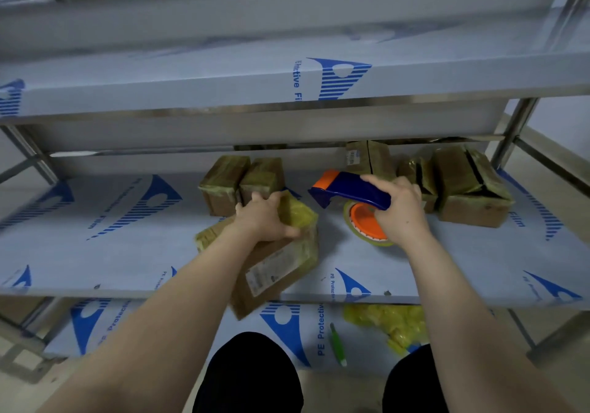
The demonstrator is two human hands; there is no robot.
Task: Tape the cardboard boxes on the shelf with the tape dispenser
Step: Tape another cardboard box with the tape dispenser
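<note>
A cardboard box (274,272) with yellowish tape and a white label lies tilted on the middle shelf (95,237), its near corner hanging over the front edge. My left hand (265,218) grips its top far end. My right hand (399,211) holds the blue and orange tape dispenser (348,189) by its handle, just right of the box and above the shelf. The orange tape roll (364,224) sits under my palm. Two taped boxes (239,186) stand behind my left hand.
Several more cardboard boxes (463,189) stand at the back right of the same shelf. On the lower shelf lie a crumpled yellow tape wad (392,323) and a green-handled tool (336,345). An upper shelf (223,87) overhangs the work area. Steel posts stand at both sides.
</note>
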